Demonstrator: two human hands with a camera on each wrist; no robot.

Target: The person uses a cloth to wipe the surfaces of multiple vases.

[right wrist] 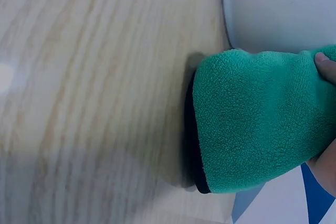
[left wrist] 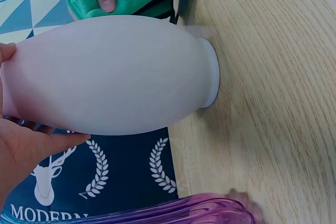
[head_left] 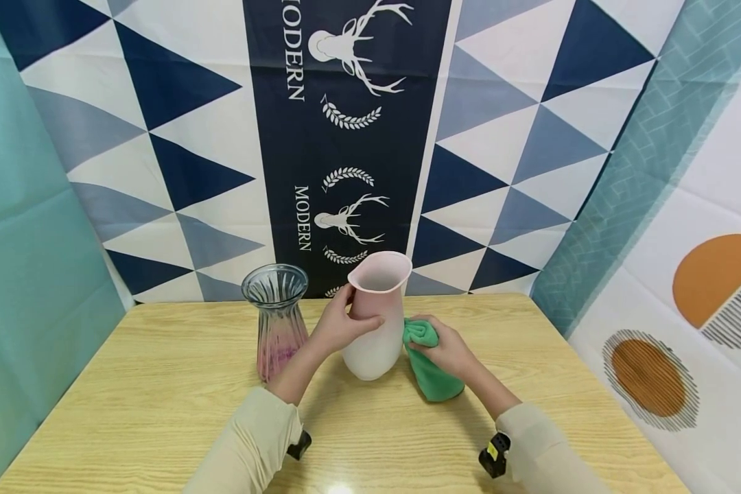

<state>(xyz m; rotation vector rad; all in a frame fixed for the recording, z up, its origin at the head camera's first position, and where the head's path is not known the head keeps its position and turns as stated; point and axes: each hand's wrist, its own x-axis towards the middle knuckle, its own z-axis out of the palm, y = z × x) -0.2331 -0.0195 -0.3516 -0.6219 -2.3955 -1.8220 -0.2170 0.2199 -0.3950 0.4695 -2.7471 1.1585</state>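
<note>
A pink-and-white vase [head_left: 375,346] with a flared, uneven rim is held near upright over the table; whether its base [left wrist: 212,73] touches the wood I cannot tell. My left hand [head_left: 336,325] grips its upper body from the left side, thumb across the front and fingers behind, partly hidden. To the right of the vase, my right hand [head_left: 449,348] holds a bunched green cloth [head_left: 433,376]. The cloth, dark-edged in the right wrist view, hangs from the fingers down beside the vase. Some of the right fingers are hidden by the cloth.
A ribbed glass vase [head_left: 276,336], blue-grey above and pink below, stands left of my left hand, partly behind the forearm. The wooden table [head_left: 179,412] ends at a patterned backdrop [head_left: 352,151]. Fabric walls flank both sides.
</note>
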